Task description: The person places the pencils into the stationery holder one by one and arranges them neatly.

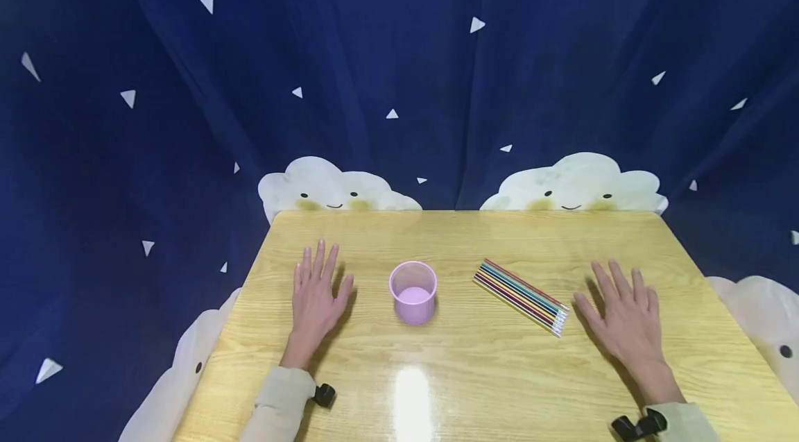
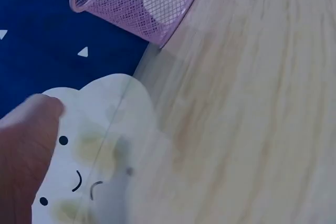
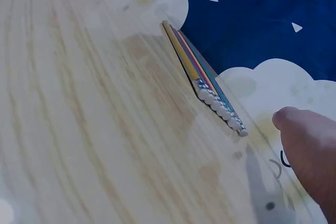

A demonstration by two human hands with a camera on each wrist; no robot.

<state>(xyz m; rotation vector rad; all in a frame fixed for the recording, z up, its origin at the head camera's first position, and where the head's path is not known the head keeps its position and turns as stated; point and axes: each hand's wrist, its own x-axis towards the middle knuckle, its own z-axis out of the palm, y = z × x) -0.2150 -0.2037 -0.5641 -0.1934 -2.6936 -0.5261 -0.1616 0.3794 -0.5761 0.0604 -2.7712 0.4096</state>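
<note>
A pink mesh pencil cup stands upright near the middle of the table, and no pencils show inside it. To its right several colored pencils lie side by side in a slanted row, their white eraser ends toward the right hand. My left hand is left of the cup, fingers straight and spread, holding nothing. My right hand lies just right of the pencils, also spread and apart from them. In the left wrist view the cup appears beyond the thumb; the right wrist view shows the pencils' eraser ends.
The light wood table reflects a bright patch of light near its front. Behind it hangs a dark blue curtain with white triangles and smiling clouds. A small black device sits at the left wrist, another at the right.
</note>
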